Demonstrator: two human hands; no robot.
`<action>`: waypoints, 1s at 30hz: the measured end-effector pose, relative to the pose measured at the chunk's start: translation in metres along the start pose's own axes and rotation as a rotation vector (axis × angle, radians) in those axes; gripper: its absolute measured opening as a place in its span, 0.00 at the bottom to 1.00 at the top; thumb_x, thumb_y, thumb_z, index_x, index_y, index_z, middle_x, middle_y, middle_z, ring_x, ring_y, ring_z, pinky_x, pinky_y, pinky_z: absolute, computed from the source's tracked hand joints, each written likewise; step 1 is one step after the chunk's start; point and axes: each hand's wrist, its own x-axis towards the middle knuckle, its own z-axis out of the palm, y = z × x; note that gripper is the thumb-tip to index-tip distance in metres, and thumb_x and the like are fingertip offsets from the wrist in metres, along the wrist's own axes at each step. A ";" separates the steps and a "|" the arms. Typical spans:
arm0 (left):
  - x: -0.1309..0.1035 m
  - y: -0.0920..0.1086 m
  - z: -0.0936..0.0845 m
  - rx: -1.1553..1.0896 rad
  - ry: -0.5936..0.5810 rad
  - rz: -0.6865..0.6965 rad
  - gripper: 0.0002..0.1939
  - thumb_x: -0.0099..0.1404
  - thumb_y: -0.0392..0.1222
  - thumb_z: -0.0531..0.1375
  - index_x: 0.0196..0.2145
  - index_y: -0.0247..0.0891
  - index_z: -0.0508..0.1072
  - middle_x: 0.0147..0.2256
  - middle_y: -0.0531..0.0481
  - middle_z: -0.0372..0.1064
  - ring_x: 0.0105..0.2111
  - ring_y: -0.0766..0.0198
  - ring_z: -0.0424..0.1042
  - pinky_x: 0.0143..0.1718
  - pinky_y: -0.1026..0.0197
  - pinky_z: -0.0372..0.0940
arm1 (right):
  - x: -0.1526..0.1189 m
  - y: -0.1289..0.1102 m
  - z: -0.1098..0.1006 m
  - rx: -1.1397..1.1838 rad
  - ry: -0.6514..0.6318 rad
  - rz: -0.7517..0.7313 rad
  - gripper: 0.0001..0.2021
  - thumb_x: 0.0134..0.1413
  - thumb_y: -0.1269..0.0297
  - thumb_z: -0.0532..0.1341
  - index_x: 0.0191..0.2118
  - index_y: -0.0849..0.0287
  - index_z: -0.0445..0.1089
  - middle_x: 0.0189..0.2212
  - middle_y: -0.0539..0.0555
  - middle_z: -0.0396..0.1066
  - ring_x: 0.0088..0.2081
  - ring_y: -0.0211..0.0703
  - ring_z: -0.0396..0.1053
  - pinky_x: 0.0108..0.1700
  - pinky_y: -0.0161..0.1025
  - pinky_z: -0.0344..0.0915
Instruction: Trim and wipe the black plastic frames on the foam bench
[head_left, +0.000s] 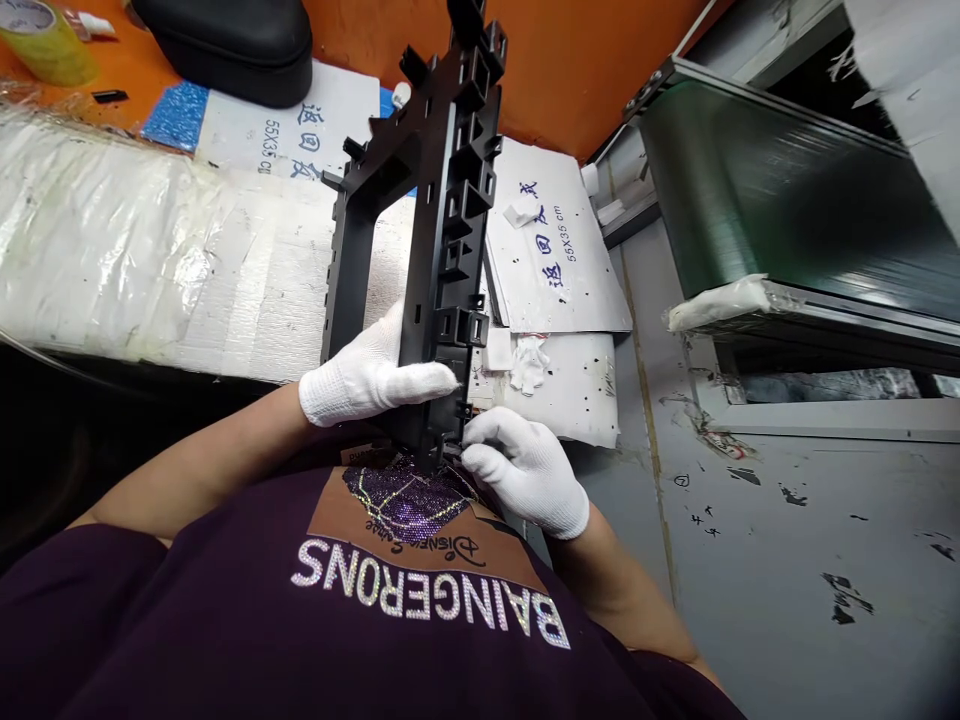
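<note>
A black plastic frame with many clips along its side stands tilted on end, its lower end near the purple shirt. My left hand, in a white glove, grips the frame's lower part, with the thumb laid across its side. My right hand, also gloved in white, is at the frame's bottom right corner, thumb and forefinger pinched close to a clip. Whatever lies between those fingertips is too small to make out.
Behind the frame is a table padded with white wrap. On it are a black case, a yellow tape roll and printed white sheets. A green conveyor belt stands at the right, beside a grey panel.
</note>
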 end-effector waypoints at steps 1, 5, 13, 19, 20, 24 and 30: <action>0.000 0.000 0.000 -0.012 -0.013 0.002 0.37 0.56 0.60 0.70 0.56 0.38 0.65 0.51 0.42 0.71 0.53 0.45 0.70 0.55 0.44 0.67 | 0.000 0.000 0.000 -0.001 0.021 -0.016 0.14 0.67 0.54 0.61 0.31 0.55 0.67 0.25 0.48 0.73 0.24 0.35 0.70 0.28 0.31 0.67; 0.001 0.001 0.002 -0.042 -0.036 0.000 0.36 0.57 0.59 0.70 0.56 0.38 0.65 0.51 0.42 0.72 0.52 0.46 0.71 0.54 0.46 0.68 | 0.000 0.000 0.001 -0.024 0.081 -0.110 0.13 0.67 0.55 0.62 0.32 0.55 0.65 0.26 0.49 0.74 0.26 0.35 0.72 0.29 0.31 0.68; -0.001 0.000 0.004 0.006 -0.050 0.014 0.37 0.56 0.58 0.71 0.56 0.39 0.65 0.50 0.43 0.72 0.51 0.47 0.71 0.54 0.46 0.68 | 0.005 -0.001 -0.002 -0.050 0.043 -0.250 0.15 0.69 0.55 0.60 0.31 0.55 0.62 0.24 0.48 0.71 0.23 0.32 0.68 0.25 0.29 0.62; -0.002 0.001 0.005 0.001 -0.094 0.043 0.37 0.56 0.57 0.71 0.56 0.40 0.65 0.49 0.44 0.72 0.50 0.47 0.72 0.53 0.45 0.68 | 0.005 0.002 -0.003 0.017 -0.008 -0.255 0.15 0.68 0.55 0.61 0.31 0.55 0.62 0.23 0.46 0.67 0.23 0.32 0.64 0.24 0.29 0.60; -0.001 0.001 0.005 0.009 -0.083 0.042 0.37 0.55 0.58 0.71 0.56 0.39 0.65 0.49 0.44 0.72 0.49 0.47 0.72 0.52 0.46 0.68 | 0.003 0.003 -0.003 0.034 0.003 -0.246 0.14 0.68 0.55 0.60 0.32 0.55 0.62 0.24 0.47 0.68 0.24 0.32 0.65 0.25 0.30 0.61; -0.001 0.003 0.002 0.032 -0.053 0.036 0.36 0.56 0.58 0.71 0.54 0.39 0.65 0.48 0.44 0.72 0.49 0.48 0.72 0.51 0.47 0.69 | -0.002 0.006 -0.002 0.113 0.017 -0.211 0.12 0.69 0.56 0.60 0.34 0.55 0.62 0.28 0.49 0.69 0.28 0.35 0.68 0.29 0.32 0.65; -0.003 0.001 0.003 0.016 -0.038 0.027 0.36 0.56 0.59 0.71 0.54 0.39 0.65 0.48 0.44 0.72 0.49 0.49 0.71 0.51 0.48 0.69 | -0.004 0.005 -0.001 0.097 0.011 -0.234 0.12 0.68 0.56 0.60 0.34 0.54 0.61 0.29 0.50 0.68 0.28 0.36 0.67 0.28 0.33 0.66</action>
